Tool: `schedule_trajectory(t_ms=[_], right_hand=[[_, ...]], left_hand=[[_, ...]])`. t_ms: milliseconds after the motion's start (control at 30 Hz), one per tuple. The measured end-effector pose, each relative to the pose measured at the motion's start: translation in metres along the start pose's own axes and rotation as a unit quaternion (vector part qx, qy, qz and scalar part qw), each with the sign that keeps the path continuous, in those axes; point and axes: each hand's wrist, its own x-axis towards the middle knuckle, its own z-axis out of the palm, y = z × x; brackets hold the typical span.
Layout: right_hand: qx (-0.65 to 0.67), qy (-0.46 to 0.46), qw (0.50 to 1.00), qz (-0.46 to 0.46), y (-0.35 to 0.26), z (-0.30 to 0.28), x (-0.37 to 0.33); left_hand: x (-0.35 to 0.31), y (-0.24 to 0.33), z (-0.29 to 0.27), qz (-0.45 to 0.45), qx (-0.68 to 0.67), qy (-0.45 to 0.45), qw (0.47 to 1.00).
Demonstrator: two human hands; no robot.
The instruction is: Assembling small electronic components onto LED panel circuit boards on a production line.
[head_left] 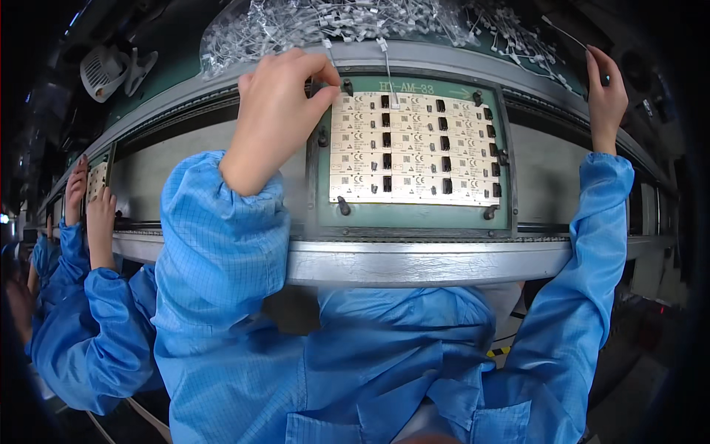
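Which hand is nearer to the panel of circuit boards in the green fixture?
Left. The left hand touches the circuit board panel's top-left corner; the right hand is beyond the fixture's right edge, holding a thin white wire.

Sleeves (222, 244) bright blue with a fine grid weave, same blue on the co-worker's sleeve (103, 325) at left. Circuit panel (414, 148) cream-white, rows of small black blocks and tiny dark marks in a repeating grid. Carrier frame (414, 216) dull green, black knobs at corners. Conveyor rail (414, 263) plain grey metal. Pile of small parts (333, 22) clear-white. Fan (103, 70) pale grey.
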Motion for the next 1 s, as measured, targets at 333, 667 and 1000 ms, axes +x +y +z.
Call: schedule_trajectory(t_ms=[333, 667, 1000], right_hand=[[-0.067, -0.081, 0.987, -0.123, 0.019, 0.005, -0.005], [-0.089, -0.105, 0.981, -0.136, 0.020, 0.009, -0.002], [0.106, -0.067, 0.991, 0.052, -0.011, 0.003, -0.011]], left_hand=[[-0.003, 0.000, 0.005, -0.123, -0.065, -0.116, 0.983], [0.000, 0.004, 0.002, -0.092, -0.001, -0.096, 0.991], [-0.018, 0.024, -0.018, 0.043, 0.127, -0.135, 0.982]])
